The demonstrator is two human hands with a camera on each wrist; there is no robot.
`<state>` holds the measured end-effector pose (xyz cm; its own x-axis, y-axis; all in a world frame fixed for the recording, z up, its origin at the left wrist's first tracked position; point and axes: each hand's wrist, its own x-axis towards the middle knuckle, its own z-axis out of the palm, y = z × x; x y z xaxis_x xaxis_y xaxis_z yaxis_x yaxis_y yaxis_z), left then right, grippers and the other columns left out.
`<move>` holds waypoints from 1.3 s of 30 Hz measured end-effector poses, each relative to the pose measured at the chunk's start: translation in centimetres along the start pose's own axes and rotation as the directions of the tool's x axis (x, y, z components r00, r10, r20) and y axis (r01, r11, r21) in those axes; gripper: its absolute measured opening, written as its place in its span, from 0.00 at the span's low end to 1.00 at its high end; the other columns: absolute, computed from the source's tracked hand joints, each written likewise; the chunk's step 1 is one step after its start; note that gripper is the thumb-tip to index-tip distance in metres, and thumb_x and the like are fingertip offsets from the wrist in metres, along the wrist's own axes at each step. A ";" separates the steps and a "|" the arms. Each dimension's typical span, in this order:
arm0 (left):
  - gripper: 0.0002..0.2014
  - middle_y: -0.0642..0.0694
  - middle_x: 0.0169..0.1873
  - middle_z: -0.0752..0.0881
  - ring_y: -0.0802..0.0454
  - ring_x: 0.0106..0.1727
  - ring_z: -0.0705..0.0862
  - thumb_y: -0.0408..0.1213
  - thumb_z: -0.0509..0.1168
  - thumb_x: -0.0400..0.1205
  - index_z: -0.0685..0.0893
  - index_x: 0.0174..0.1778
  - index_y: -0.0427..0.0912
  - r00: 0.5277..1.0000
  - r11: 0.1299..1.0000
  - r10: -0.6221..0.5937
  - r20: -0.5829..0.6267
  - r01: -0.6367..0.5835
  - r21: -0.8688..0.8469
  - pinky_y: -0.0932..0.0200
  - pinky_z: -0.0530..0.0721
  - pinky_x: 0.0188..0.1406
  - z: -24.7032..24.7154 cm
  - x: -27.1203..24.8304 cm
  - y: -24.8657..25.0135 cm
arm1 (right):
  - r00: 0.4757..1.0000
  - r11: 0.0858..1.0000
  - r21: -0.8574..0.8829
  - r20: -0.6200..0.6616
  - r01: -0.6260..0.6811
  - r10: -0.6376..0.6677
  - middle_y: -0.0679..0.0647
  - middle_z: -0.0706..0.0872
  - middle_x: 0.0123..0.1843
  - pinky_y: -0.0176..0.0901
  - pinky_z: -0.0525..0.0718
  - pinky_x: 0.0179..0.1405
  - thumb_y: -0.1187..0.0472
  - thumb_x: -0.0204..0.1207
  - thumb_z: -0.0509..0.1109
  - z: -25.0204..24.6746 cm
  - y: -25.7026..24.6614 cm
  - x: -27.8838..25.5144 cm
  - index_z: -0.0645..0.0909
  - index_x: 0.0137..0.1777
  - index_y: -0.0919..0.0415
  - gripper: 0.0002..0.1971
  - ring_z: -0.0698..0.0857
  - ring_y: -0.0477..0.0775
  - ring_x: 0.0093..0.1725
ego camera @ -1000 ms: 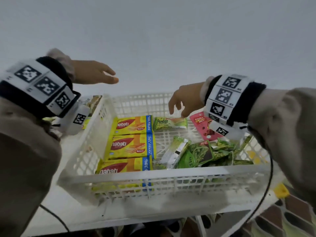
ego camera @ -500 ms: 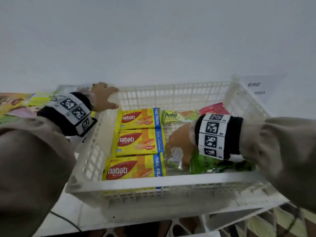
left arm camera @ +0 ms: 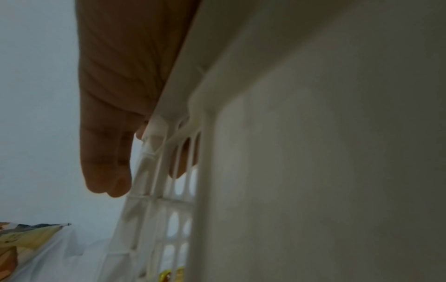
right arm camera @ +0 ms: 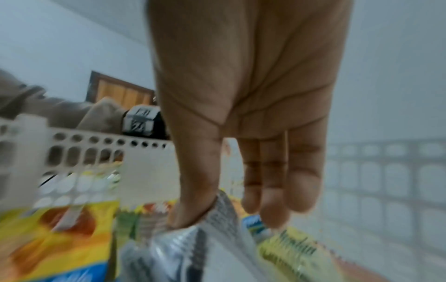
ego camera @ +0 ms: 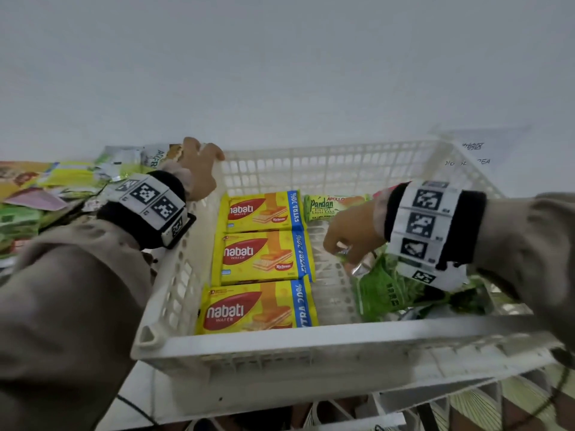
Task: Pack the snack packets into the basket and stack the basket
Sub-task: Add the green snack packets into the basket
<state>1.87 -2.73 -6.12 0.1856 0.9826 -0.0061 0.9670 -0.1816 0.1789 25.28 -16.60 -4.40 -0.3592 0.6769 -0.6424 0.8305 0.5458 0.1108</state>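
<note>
The green packet (ego camera: 382, 290) lies in the basket (ego camera: 311, 337), to the right of the three yellow wafer packs (ego camera: 264, 256). My right hand (ego camera: 351, 241) pinches its silvery crimped end between thumb and fingers. That thin, slick edge could slide out of my pinch, I reckon, or the packet could drag the other green ones heaped beside it. My left hand (ego camera: 199, 172) is draped over the basket's far left corner, fingers curled over the rim; if it lets go, the basket may skid. More packets (ego camera: 62, 181) wait outside, left of the basket.
</note>
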 end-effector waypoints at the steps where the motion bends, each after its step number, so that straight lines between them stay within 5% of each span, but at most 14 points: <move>1: 0.23 0.47 0.68 0.58 0.33 0.61 0.76 0.30 0.57 0.77 0.66 0.64 0.58 1.000 1.000 -0.004 -0.006 0.004 0.010 0.41 0.78 0.60 0.1 0.0 0.1 | 0.999 1.000 0.027 -0.040 -0.013 0.014 0.44 0.70 0.34 0.32 0.65 0.28 0.56 0.75 0.71 -0.4 0.5 -0.3 0.76 0.42 0.58 0.08 0.71 0.46 0.35; 4: 0.24 0.47 0.69 0.58 0.34 0.63 0.75 0.29 0.57 0.77 0.65 0.66 0.56 1.000 1.000 0.001 -0.019 0.000 0.026 0.41 0.78 0.61 0.3 0.0 0.2 | 0.979 0.985 0.174 -0.195 -0.022 0.056 0.50 0.77 0.37 0.36 0.70 0.34 0.58 0.72 0.73 -1.8 2.8 -1.5 0.81 0.53 0.60 0.11 0.75 0.48 0.37; 8: 0.25 0.46 0.69 0.58 0.33 0.63 0.76 0.27 0.56 0.76 0.65 0.66 0.55 1.000 1.000 0.004 -0.020 -0.004 0.019 0.42 0.78 0.61 0.1 0.0 0.2 | 0.931 0.883 0.460 -0.355 0.092 0.088 0.54 0.84 0.36 0.30 0.76 0.34 0.67 0.73 0.72 -3.2 6.3 -2.8 0.80 0.47 0.55 0.07 0.80 0.43 0.27; 10: 0.26 0.45 0.71 0.57 0.34 0.64 0.75 0.27 0.56 0.76 0.65 0.67 0.55 1.000 1.000 -0.003 -0.018 0.003 0.030 0.43 0.77 0.62 0.0 -0.3 0.3 | 0.925 0.778 0.610 -0.364 0.151 0.107 0.54 0.85 0.34 0.33 0.80 0.35 0.71 0.74 0.70 -2.8 7.2 -2.9 0.78 0.43 0.53 0.11 0.82 0.39 0.25; 13: 0.26 0.45 0.71 0.57 0.35 0.65 0.74 0.27 0.56 0.76 0.65 0.68 0.56 1.000 0.999 -0.007 -0.024 0.008 0.046 0.44 0.76 0.63 0.0 -0.4 0.4 | 0.942 0.679 0.726 -0.294 0.110 0.163 0.44 0.85 0.23 0.26 0.78 0.26 0.79 0.73 0.66 -1.1 7.9 -1.9 0.77 0.42 0.58 0.13 0.80 0.36 0.22; 16: 0.27 0.46 0.71 0.56 0.35 0.65 0.74 0.26 0.55 0.75 0.65 0.67 0.56 1.000 1.000 -0.013 -0.013 0.013 0.022 0.43 0.75 0.64 0.1 -0.3 0.3 | 0.961 0.748 0.662 -0.173 -0.050 0.218 0.45 0.87 0.28 0.28 0.75 0.22 0.81 0.71 0.63 0.5 8.7 -0.9 0.78 0.44 0.63 0.13 0.79 0.38 0.22; 20: 0.27 0.46 0.70 0.56 0.34 0.63 0.75 0.25 0.55 0.74 0.66 0.66 0.56 1.000 1.000 -0.010 -0.001 0.010 -0.015 0.40 0.78 0.61 0.4 0.2 0.1 | 0.953 0.843 0.488 -0.066 -0.227 0.295 0.56 0.85 0.57 0.36 0.80 0.38 0.79 0.72 0.62 1.3 8.9 -0.4 0.81 0.55 0.62 0.17 0.82 0.50 0.49; 23: 0.27 0.46 0.69 0.57 0.34 0.63 0.74 0.25 0.56 0.74 0.66 0.65 0.55 1.000 0.999 0.002 -0.013 -0.003 -0.043 0.38 0.79 0.59 0.6 0.4 -0.2 | 0.929 0.918 0.300 -0.180 -0.260 0.322 0.54 0.82 0.62 0.38 0.79 0.49 0.74 0.74 0.61 0.7 7.9 -0.8 0.80 0.62 0.57 0.20 0.81 0.51 0.54; 26: 0.26 0.45 0.68 0.57 0.34 0.61 0.75 0.24 0.56 0.74 0.67 0.65 0.54 1.000 0.999 0.009 -0.018 -0.010 -0.051 0.39 0.81 0.57 0.7 0.6 -0.4 | 0.924 0.951 0.272 -0.306 -0.146 0.229 0.53 0.81 0.66 0.37 0.76 0.57 0.68 0.76 0.63 0.5 6.2 -0.8 0.78 0.67 0.52 0.20 0.80 0.50 0.57; 30: 0.26 0.45 0.68 0.57 0.35 0.60 0.76 0.24 0.56 0.75 0.66 0.65 0.55 1.000 0.998 0.006 -0.013 -0.007 -0.057 0.41 0.83 0.53 0.7 0.7 -0.5 | 0.985 0.988 0.110 -0.121 -0.107 0.120 0.53 0.62 0.82 0.46 0.62 0.79 0.65 0.80 0.60 1.6 4.2 0.7 0.60 0.80 0.51 0.29 0.64 0.54 0.79; 34: 0.27 0.45 0.69 0.57 0.35 0.60 0.76 0.24 0.56 0.75 0.67 0.65 0.55 1.000 0.998 -0.001 -0.014 0.001 -0.062 0.41 0.83 0.54 0.7 0.6 -0.4 | 0.990 0.993 0.054 0.097 -0.110 0.104 0.58 0.38 0.84 0.45 0.46 0.79 0.57 0.84 0.56 2.3 4.0 1.4 0.38 0.82 0.59 0.34 0.44 0.55 0.83; 39: 0.26 0.44 0.69 0.57 0.36 0.51 0.79 0.24 0.56 0.75 0.67 0.65 0.54 1.000 0.997 -0.004 -0.014 0.003 -0.075 0.43 0.84 0.49 0.6 0.4 -0.3 | 0.992 0.986 0.137 0.087 -0.098 0.086 0.59 0.32 0.82 0.46 0.44 0.78 0.55 0.84 0.56 3.2 3.9 2.0 0.33 0.81 0.60 0.37 0.40 0.57 0.83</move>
<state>1.78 -2.28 -6.78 0.1792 0.9838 0.0066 0.9517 -0.1750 0.2521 29.18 -14.69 -7.72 -0.2478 0.6760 -0.6940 0.9122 0.4042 0.0680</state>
